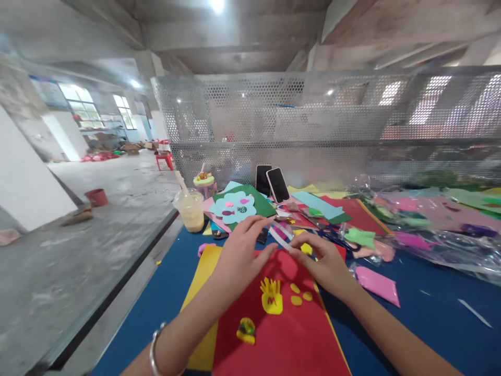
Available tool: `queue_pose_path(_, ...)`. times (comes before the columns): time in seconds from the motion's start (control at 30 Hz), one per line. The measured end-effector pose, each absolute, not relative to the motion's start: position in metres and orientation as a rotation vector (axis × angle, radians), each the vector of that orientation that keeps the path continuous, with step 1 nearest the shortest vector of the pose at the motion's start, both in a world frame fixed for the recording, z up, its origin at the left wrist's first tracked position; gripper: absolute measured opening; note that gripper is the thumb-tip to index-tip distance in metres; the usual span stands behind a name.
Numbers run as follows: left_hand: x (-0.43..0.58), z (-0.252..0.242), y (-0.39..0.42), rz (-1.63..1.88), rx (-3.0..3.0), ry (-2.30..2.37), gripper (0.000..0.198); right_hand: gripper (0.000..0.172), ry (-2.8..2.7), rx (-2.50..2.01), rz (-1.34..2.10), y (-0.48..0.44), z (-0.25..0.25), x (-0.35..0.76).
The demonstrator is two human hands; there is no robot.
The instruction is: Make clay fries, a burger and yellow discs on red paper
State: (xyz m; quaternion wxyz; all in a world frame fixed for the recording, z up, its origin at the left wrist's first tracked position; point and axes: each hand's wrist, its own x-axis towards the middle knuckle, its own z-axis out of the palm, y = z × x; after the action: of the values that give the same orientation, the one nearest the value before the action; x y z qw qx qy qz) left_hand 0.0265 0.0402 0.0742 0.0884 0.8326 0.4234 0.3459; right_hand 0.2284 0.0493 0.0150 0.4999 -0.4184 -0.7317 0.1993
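Note:
My left hand (239, 256) and my right hand (326, 263) meet over the far end of a red foam sheet (285, 334). Between their fingertips they pinch a small white strip (281, 237) with coloured marks. On the red sheet lie yellow clay shapes: a fries-like piece (271, 297), two or three small ovals (297, 295) and a burger-like piece (246, 330). A yellow sheet (201, 292) lies under the red one. A silver bracelet (154, 350) circles my left wrist.
The blue table (430, 313) carries many coloured foam sheets, a light blue flower cut-out (234, 207), two phones (272, 183) leaning on a mesh fence, a plastic drink cup (190, 209), scissors (338, 241), a pink clay packet (378, 284) and plastic bags at right. Concrete floor drops off left.

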Motion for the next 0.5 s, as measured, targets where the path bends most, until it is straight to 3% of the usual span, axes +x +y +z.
queue_pose_path(0.3, 0.047, 0.065, 0.065, 0.855, 2.503, 1.169, 0.05, 0.007, -1.567, -0.955, 0.663, 0.05, -0.015, 0.233)
queue_pose_path(0.5, 0.034, 0.072, 0.079, 0.87, 2.448, 1.065, 0.023, 0.006, -1.483, -0.917, 0.744, 0.044, -0.011, 0.232)
